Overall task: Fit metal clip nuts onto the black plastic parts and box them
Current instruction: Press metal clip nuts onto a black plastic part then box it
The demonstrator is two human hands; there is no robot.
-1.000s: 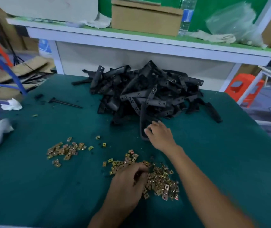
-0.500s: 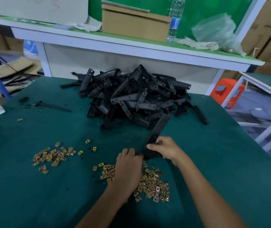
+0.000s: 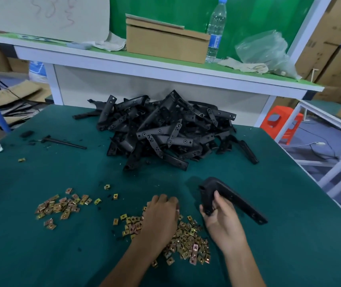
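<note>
- Black plastic sits in our right hand (image 3: 221, 222): its fingers (image 3: 216, 198) curl round the short leg of a black L-shaped plastic part (image 3: 235, 200), held just beside the nuts.
- Our left hand (image 3: 161, 218) rests knuckles-up on the near pile of brass-coloured metal clip nuts (image 3: 188, 243), fingers curled down into it. We cannot tell whether they pinch a nut.
- We see a smaller scatter of clip nuts (image 3: 62, 206) well apart to the left on the dark green felt table (image 3: 41, 255).
- Beyond, we face a large heap of black plastic parts (image 3: 165, 131). We see no nut on the held part and no fitted part set aside.
- We judge the job early: nearly all the fitting and all the boxing remain. A brown cardboard box (image 3: 165, 42) stands on the white shelf (image 3: 186, 73), far from our hands.
- We cannot read the blue label on the clear water bottle (image 3: 215, 32), nor the faint red scribbles on the pale board (image 3: 47, 15).
</note>
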